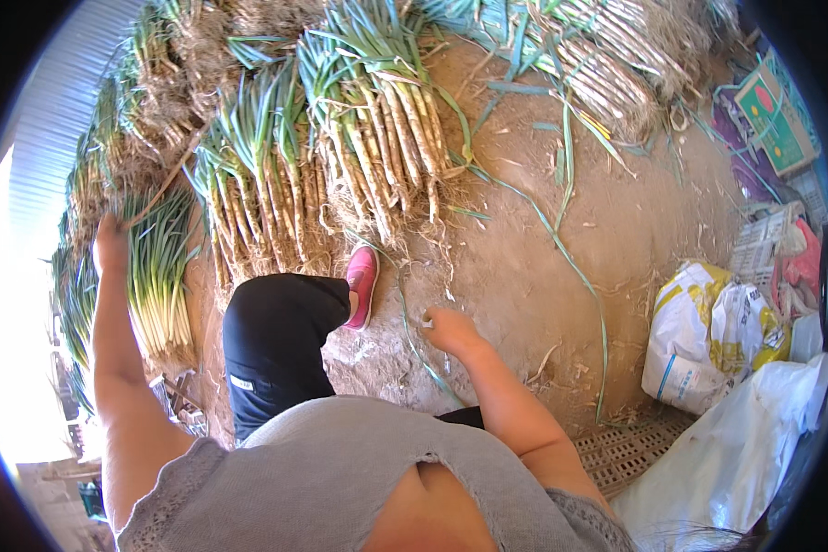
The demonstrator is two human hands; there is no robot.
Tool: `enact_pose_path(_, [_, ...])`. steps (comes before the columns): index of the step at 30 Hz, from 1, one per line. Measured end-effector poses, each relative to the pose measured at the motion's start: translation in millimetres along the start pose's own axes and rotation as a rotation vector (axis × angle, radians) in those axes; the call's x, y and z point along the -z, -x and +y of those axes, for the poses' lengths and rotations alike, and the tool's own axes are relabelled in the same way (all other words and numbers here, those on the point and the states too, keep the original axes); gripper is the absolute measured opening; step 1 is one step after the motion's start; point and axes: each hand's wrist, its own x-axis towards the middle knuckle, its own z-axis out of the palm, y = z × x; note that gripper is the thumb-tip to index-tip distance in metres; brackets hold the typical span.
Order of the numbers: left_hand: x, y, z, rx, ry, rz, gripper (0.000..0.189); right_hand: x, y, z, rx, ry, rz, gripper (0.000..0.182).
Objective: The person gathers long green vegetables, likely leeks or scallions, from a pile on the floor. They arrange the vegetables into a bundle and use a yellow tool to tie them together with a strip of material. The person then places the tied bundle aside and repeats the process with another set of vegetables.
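My left hand [111, 245] is stretched out at the left, closed on one end of a long thin brown strip [162, 186]. The strip runs up and to the right across piled leeks or large green onions. Just below it lies a cleaner bundle with pale stalks [157, 303]. My right hand [450, 331] hangs over the dirt floor, fingers curled; a small pale spot shows at the fingertips, and whether it grips anything is unclear. Ahead of my pink shoe [363, 283] stand soil-covered bundles with brown roots, one on the left [265, 186] and one in the middle [386, 138].
More leek bundles [610, 83] lie at the upper right. Loose green leaves [573, 255] trail across the dirt floor [510, 276]. On the right are a printed cardboard box [773, 121], a white and yellow sack [690, 345], plastic sheeting [724, 441] and a slatted plastic crate [628, 448].
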Motion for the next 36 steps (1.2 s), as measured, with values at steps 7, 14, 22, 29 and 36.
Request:
enact_pose_path(7, [-34.6,135.9,-150.2,0.262,-0.032,-0.728,0.093,-8.2,-13.6,11.6,-0.068,-0.006,0.048,0.033])
enact_pose_path(14, [-227.6,63.7,112.2,0.135,0.512,-0.938,0.047,-20.9,-11.0,21.1,-0.351,0.016,0.015,0.035])
enact_pose_path(22, [-355.4,-9.7,371.9,0.007,0.894,-0.917,0.073,-6.9,-116.6,-69.5,-0.417,-0.025,0.26,0.036])
enact_pose_path(29, [-404.8,-34.1,399.3,0.384,1.295,-1.057,0.081,22.5,-315.6,-111.1,-0.443,0.283,0.291,0.039])
enact_pose_path(36, [-393.0,-40.8,352.8,0.853,2.245,-1.346,0.019,29.9,-336.6,-103.7,-0.45,0.469,0.208,0.036])
